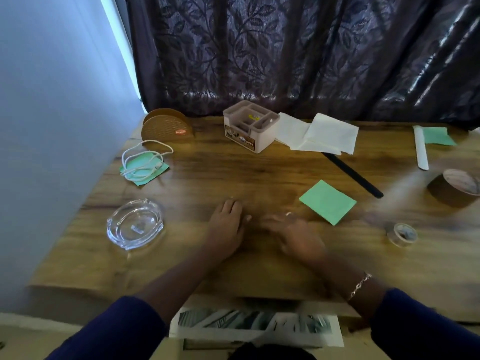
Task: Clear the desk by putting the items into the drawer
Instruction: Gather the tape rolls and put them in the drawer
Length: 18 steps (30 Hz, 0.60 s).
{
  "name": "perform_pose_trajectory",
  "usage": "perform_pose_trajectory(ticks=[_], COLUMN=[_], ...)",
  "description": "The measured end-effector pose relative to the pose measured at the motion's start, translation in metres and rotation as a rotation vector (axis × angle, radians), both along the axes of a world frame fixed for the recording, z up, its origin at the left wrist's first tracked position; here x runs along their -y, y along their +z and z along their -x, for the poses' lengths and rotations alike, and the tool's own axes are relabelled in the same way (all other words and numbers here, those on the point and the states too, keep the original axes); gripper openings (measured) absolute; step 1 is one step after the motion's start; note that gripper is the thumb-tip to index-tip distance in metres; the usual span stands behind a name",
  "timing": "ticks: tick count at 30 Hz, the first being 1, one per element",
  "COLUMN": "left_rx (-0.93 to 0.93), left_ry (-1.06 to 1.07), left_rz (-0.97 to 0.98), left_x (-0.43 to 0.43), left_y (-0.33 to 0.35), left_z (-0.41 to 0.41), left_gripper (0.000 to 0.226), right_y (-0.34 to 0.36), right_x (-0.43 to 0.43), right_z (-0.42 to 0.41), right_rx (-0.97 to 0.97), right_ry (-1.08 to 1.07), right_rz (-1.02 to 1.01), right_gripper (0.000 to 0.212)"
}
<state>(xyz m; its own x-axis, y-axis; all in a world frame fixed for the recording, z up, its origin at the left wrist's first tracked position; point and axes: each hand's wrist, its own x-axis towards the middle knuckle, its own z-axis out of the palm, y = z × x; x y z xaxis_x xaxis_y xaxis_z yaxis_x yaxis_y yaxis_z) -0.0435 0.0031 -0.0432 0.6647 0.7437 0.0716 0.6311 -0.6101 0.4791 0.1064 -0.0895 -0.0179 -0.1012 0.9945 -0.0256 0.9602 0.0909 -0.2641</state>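
My left hand [226,226] lies flat on the wooden desk [259,172] near the middle, fingers apart and holding nothing. My right hand [293,233] is just beside it, blurred, fingers spread over the desk, with nothing in it. A green paper square [327,201] lies right of my right hand. A glass ashtray [135,227] sits left of my left hand. Below the desk's front edge the drawer [255,327] stands open, with a black-and-white printed sheet inside.
At the back are a brown perforated holder [167,128], a beige organiser box [250,126] and white tissues [322,135]. A white cable [144,158] lies on green paper at the left. Right side: black stick [353,175], white strip [420,149], green paper [437,135], brown tape roll [455,187], small clear tape roll [402,234].
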Motion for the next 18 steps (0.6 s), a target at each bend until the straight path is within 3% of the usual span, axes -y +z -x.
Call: perform_pose_trajectory(ticks=[7,10,16,18], left_rx=[-0.002,-0.012,-0.03,-0.025], left_ry=[0.036,0.051,0.064,0.062], left_rz=[-0.048,-0.036,-0.054,-0.064], left_x=[0.023,0.029,0.038,0.04], left_y=[0.0,0.001,-0.001,-0.001], left_z=[0.017,0.02,0.023,0.023], left_gripper=[0.062,0.048,0.041,0.041], right_y=[-0.008,-0.015,-0.011,-0.013], right_x=[0.037,0.04,0.04,0.042], right_z=[0.028,0.026,0.031,0.029], right_rx=[0.035,0.047,0.075,0.006], right_ry=[0.218,0.228,0.197,0.16], right_rz=[0.023,-0.035,-0.015,-0.026], right_gripper=[0.042,0.039,0.043,0.043])
